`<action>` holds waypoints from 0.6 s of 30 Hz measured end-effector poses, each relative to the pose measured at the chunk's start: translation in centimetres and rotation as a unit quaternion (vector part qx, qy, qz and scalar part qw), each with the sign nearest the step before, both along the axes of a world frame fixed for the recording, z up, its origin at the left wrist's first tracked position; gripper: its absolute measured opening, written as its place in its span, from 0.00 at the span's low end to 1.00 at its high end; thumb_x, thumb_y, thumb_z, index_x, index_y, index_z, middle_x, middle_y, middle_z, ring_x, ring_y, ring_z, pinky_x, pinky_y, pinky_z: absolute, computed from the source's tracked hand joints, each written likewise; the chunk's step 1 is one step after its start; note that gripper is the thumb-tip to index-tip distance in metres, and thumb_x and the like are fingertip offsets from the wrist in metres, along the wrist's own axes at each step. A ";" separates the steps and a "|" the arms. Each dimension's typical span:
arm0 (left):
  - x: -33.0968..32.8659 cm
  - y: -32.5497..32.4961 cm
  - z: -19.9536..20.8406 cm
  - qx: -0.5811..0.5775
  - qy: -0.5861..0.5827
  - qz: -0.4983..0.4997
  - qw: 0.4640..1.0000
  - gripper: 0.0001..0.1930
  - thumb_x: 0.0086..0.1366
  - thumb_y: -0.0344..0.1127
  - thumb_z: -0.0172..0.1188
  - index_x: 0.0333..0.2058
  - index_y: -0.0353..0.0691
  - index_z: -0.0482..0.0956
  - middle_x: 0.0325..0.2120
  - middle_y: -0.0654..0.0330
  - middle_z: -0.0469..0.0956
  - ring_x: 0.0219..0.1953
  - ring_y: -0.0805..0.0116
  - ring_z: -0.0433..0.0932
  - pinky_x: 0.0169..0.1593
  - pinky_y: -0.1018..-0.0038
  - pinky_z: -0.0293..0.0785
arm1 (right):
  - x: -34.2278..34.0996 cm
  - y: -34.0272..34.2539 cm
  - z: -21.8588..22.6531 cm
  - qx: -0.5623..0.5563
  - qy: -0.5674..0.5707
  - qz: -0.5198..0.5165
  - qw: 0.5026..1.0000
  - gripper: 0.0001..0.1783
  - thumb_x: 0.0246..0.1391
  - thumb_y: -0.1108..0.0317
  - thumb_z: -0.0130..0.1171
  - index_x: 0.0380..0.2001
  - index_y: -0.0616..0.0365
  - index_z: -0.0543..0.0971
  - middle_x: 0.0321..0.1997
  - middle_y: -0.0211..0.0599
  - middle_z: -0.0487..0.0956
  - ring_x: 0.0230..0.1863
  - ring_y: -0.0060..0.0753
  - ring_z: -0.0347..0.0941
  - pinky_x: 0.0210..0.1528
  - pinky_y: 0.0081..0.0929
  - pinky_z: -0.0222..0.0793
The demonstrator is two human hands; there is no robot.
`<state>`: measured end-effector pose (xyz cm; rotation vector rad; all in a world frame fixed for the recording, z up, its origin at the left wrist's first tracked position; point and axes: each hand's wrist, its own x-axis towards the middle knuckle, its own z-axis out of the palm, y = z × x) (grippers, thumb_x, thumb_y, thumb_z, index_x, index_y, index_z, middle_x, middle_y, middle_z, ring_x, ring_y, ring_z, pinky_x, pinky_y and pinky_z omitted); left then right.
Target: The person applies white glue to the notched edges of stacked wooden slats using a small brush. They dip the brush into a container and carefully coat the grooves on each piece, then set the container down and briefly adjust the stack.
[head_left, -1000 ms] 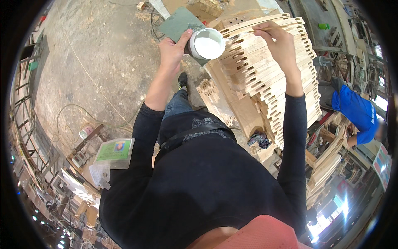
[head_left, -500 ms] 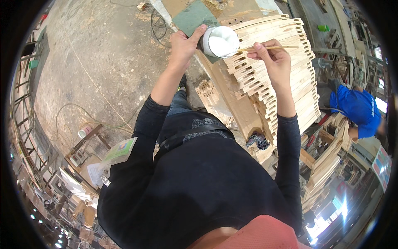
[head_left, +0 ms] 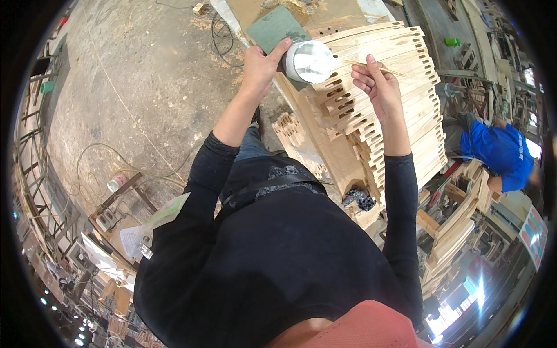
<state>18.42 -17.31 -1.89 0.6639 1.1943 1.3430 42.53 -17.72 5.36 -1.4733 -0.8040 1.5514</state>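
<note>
Left hand (head_left: 262, 68) gripping the cup (head_left: 312, 61) above the bench's (head_left: 320, 134) left edge, you've tilted your right hand's (head_left: 378, 88) pinched stick (head_left: 354, 62), probably dip-ready

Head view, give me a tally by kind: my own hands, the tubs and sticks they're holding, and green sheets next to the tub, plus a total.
Hands: 2, left hand and right hand
Tub: 1, in the left hand
Stick: 1, in the right hand
Green sheet: 1
Total: 5
</note>
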 end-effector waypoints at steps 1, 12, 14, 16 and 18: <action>-0.1 -0.1 0.0 -0.014 -0.002 0.002 1.000 0.14 0.59 0.37 0.65 0.31 0.27 0.80 0.25 0.58 0.80 0.23 0.76 0.76 0.24 0.77 0.71 | 0.2 0.1 -0.2 0.022 0.008 -0.009 1.000 0.13 0.57 0.63 0.60 0.36 0.64 0.74 0.37 0.47 0.81 0.38 0.33 0.80 0.40 0.23 0.78; -3.4 -0.4 -0.9 -0.014 0.008 0.065 0.998 0.13 0.59 0.36 0.65 0.33 0.29 0.80 0.27 0.58 0.81 0.24 0.74 0.78 0.25 0.77 0.75 | 0.9 2.2 -2.7 0.171 -0.161 0.042 0.971 0.15 0.57 0.64 0.60 0.37 0.68 0.74 0.33 0.45 0.81 0.35 0.31 0.80 0.37 0.21 0.77; -3.7 -0.4 -0.6 -0.026 0.017 0.060 0.998 0.12 0.59 0.35 0.65 0.33 0.29 0.80 0.27 0.58 0.81 0.23 0.74 0.78 0.25 0.77 0.75 | 0.8 2.8 -3.2 0.170 -0.167 0.053 0.970 0.15 0.57 0.65 0.60 0.37 0.68 0.74 0.33 0.45 0.81 0.34 0.31 0.80 0.35 0.21 0.77; -3.8 -0.5 -0.5 -0.027 0.020 0.062 0.997 0.12 0.59 0.35 0.65 0.33 0.29 0.80 0.27 0.58 0.81 0.23 0.74 0.78 0.25 0.77 0.75 | 1.0 3.1 -3.2 0.179 -0.187 0.059 0.964 0.14 0.57 0.65 0.59 0.36 0.69 0.74 0.32 0.45 0.81 0.33 0.31 0.80 0.34 0.20 0.77; -4.0 -0.7 -0.4 -0.026 0.018 0.067 0.997 0.12 0.59 0.35 0.65 0.33 0.28 0.80 0.26 0.57 0.81 0.23 0.74 0.78 0.25 0.76 0.75 | 1.3 3.5 -2.6 0.196 -0.220 0.060 0.954 0.14 0.57 0.65 0.59 0.35 0.69 0.75 0.31 0.44 0.81 0.33 0.30 0.81 0.33 0.20 0.76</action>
